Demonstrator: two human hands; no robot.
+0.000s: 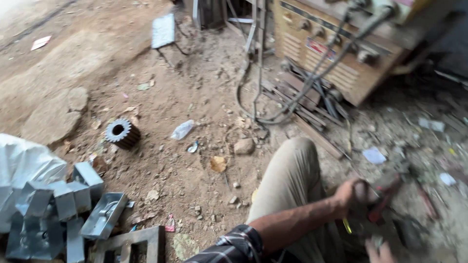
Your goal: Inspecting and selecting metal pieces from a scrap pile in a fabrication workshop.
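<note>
The welding machine (341, 53) is sitting up top at the right, its cables (292, 97) trailing down over the dirt floor (185, 87) and across a bundle of metal bars (312, 104). Nothing here is showing a spark or a glow, so the work is looking barely started. At the left, a white sack (24, 165) is lying behind a heap of folded metal boxes (68, 204), with a steel frame (131, 243) just beside them, all well apart from the hands. 1 gear (122, 133) is resting alone on the dirt. Down at the lower right, the person is sitting with 1 knee (292, 170) bent, and the left hand (353, 195) is wrapping its fingers tight around a red-handled tool (385, 197), blurred and held low near the ground. The right hand (380, 252) is just peeking in at the bottom edge; I cannot tell how its fingers are set or whether it is holding anything.
</note>
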